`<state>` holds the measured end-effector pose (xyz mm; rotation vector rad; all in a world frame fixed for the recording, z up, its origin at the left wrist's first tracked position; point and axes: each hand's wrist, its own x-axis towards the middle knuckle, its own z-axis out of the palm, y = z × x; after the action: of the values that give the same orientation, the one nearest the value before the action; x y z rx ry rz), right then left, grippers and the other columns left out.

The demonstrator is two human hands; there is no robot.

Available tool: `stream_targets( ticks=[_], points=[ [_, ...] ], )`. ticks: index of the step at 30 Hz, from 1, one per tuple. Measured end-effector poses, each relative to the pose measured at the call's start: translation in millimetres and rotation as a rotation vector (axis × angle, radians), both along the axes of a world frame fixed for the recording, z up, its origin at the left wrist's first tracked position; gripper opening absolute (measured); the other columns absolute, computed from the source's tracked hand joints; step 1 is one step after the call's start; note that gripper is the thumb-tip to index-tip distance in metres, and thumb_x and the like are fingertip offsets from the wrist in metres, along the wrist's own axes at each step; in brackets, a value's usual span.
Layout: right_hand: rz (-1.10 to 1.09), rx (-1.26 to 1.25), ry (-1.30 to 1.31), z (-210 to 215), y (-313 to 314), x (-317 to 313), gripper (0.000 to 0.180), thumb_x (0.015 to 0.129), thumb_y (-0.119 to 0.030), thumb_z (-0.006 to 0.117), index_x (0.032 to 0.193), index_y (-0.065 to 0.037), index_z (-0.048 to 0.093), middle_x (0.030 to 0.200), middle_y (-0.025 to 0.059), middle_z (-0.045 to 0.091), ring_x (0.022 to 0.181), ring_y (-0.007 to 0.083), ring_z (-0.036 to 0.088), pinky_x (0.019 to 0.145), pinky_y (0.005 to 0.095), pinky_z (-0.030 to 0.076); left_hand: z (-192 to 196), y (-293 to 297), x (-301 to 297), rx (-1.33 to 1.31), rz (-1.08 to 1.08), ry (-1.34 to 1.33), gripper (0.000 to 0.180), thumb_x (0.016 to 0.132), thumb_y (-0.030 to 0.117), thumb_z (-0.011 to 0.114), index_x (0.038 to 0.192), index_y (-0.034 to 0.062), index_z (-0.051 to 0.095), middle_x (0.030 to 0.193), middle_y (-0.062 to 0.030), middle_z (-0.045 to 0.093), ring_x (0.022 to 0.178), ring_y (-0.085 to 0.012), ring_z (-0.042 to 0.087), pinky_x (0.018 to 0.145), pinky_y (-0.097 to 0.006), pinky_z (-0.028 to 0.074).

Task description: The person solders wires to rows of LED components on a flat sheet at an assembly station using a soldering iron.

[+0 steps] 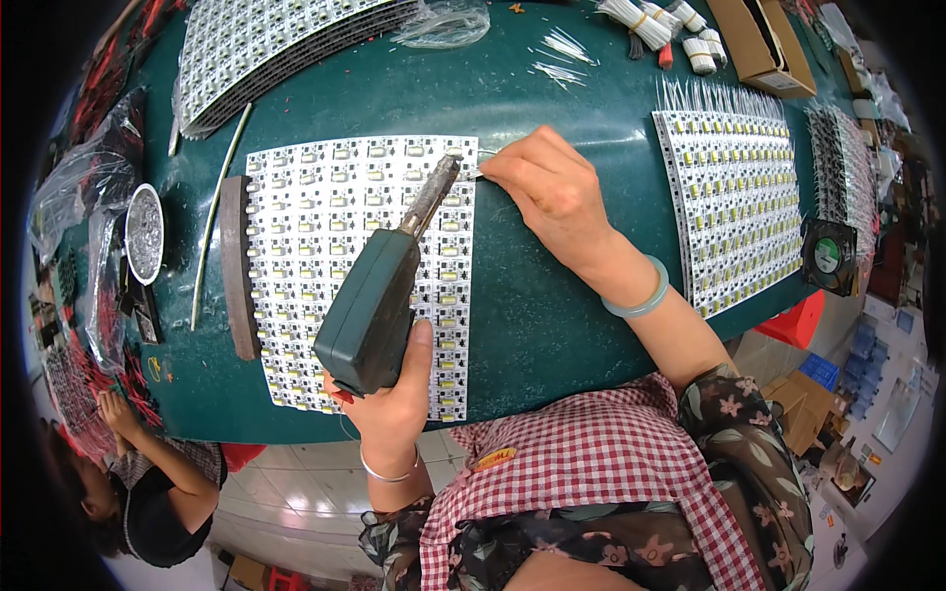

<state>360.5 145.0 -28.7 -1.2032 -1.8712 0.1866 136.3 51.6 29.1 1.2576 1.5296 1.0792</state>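
Gun [367,310] in left hand [392,414], fingers clamped round handle, tip at upper right part of board [305,227]; contact unclear. Right hand [557,202] just beside board's upper right edge, fingers pinched together on thin wire [486,155]. Board lies on green table [572,335], centre-left of frame. Cup [129,236], left of frame, holds silvery stuff [145,236], kind unclear. Cardboard box [731,39], upper right of frame, contents can't be made out. Wired board [734,197], right of frame.

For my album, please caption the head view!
Left hand holds a green plastic soldering gun over a white rectangular circuit panel, right hand near its far right corner.
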Motion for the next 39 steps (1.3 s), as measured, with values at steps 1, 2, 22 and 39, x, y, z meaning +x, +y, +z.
stream_targets(
  ticks=[1,2,22,39],
  points=[
    [0.0,0.0,0.0,0.1,0.2,-0.5,0.016,0.069,0.008,0.071,0.083,0.0,0.068,0.08,0.0067,0.064,0.075,0.0226,0.06,0.062,0.0318,0.051,-0.1,-1.1,0.8,-0.028,0.021,-0.013,0.029,0.084,-0.006,0.071,0.112,-0.0057,0.063,0.078,-0.0068,0.064,0.053,-0.006,0.051,0.046,-0.02,0.039],
    [-0.002,0.001,-0.003,0.3,0.6,-1.1,0.016,0.07,0.008,0.071,0.083,0.0,0.068,0.08,0.0068,0.064,0.075,0.0225,0.06,0.062,0.0318,0.051,0.0,-1.5,1.5,-0.056,0.042,-0.027,0.029,0.084,-0.005,0.071,0.112,-0.0054,0.063,0.078,-0.0063,0.064,0.053,-0.0059,0.051,0.046,-0.02,0.039],
    [-0.047,0.013,-0.069,-3.0,5.0,-1.3,0.015,0.07,0.005,0.07,0.084,-0.002,0.069,0.081,0.005,0.063,0.075,0.0206,0.06,0.064,0.0302,0.052,7.6,7.2,13.3,-0.195,0.052,-0.076,0.024,0.082,0.003,0.077,0.102,-0.0036,0.066,0.09,-0.0054,0.068,0.073,-0.0089,0.06,0.065,-0.024,0.047],
    [-0.052,0.003,-0.088,-3.4,3.9,-2.0,0.016,0.071,0.005,0.068,0.086,-0.001,0.069,0.083,0.0054,0.062,0.077,0.0211,0.059,0.066,0.0306,0.053,9.2,7.0,4.9,-0.125,0.106,0.001,0.026,0.079,0.001,0.078,0.102,-0.0039,0.068,0.091,-0.0061,0.07,0.073,-0.0116,0.062,0.066,-0.026,0.048]
  ],
)
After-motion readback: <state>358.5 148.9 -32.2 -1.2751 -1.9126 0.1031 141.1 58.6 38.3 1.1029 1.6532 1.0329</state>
